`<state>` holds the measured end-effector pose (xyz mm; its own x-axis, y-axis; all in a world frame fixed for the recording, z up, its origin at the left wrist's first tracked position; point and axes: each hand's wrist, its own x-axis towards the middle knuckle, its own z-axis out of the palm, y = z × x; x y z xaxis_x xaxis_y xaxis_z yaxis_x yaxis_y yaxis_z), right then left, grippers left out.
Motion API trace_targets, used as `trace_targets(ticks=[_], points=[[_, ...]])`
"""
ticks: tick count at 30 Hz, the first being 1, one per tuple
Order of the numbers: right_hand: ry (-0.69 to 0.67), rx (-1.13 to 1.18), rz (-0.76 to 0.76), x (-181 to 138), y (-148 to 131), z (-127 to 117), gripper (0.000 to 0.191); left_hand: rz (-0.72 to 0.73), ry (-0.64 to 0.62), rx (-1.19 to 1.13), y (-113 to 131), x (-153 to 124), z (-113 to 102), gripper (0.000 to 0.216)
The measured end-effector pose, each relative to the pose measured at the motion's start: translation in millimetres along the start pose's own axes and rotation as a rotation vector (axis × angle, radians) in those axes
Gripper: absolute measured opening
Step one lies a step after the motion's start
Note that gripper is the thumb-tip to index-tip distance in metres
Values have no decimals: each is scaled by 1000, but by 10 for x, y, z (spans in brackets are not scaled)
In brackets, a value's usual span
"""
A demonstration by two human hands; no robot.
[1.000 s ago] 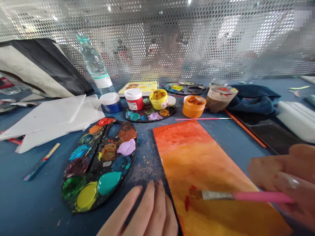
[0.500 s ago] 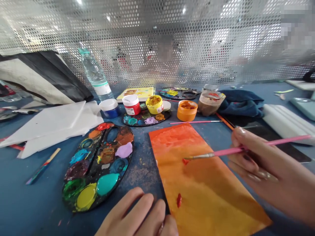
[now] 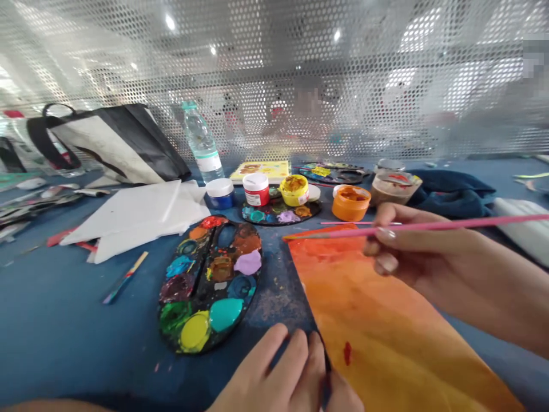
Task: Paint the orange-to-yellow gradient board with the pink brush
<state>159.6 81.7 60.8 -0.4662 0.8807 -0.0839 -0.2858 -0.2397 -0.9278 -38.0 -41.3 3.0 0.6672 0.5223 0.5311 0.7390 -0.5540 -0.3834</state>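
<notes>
Nearest, the person's left hand (image 3: 283,372) sits at the bottom of the view, its fingers straddling the lower left edge of a long rectangular sheet of orange-to-yellow painted paper (image 3: 386,326), though I cannot tell whether that grip is clamped on the sheet. The sheet's long axis slants from lower right to upper left across the blue worktop (image 3: 55,297), a small red paint dab (image 3: 347,353) lying nearer the left hand. The right hand (image 3: 416,246) hovers over the far end, its grip closed on a slim pink-handled paintbrush (image 3: 441,226) (bristles just at the sheet's far corner). Beyond lie a black oval paint palette (image 3: 210,280) and a round orange paint jar (image 3: 350,203).
</notes>
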Motion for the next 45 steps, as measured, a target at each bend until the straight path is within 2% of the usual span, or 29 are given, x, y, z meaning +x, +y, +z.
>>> trace_targets(ticks=[3, 7, 10, 13, 17, 24, 31, 35, 38, 41, 45], points=[[-172, -23, -68, 339, -25, 400, 17, -1, 36, 2, 7, 13, 14, 15], [-114, -142, -116, 873, 130, 925, 28, 13, 45, 9, 0, 20, 23, 18], [-141, -293, -222, 1204, 332, 1144, 32, 25, 25, 3, -6, -4, 34, 17], [-161, -361, -282, 1402, 493, 1214, 30, 37, 14, 7, 0, -36, 47, 15], [-197, -469, -356, 1483, 581, 1186, 26, 54, 1, 31, 12, -53, 50, 10], [-281, -612, -452, 1462, 576, 1058, 21, 70, -2, 47, 15, -8, 48, 12], [-276, -633, -550, 1318, 401, 1023, 17, 1, 60, -21, 29, -60, 99, 16], [-178, -286, -408, 1083, 181, 973, 20, -5, 82, -25, 13, -69, 142, 16], [-143, -101, -293, 843, 37, 807, 24, -4, 152, -14, 6, -20, 137, 16], [-89, -55, -231, 569, -41, 541, 21, -6, 189, 6, 5, 32, 97, 15], [-39, -103, -180, 176, -52, 144, 14, -12, 106, 23, 9, -29, 102, 15]])
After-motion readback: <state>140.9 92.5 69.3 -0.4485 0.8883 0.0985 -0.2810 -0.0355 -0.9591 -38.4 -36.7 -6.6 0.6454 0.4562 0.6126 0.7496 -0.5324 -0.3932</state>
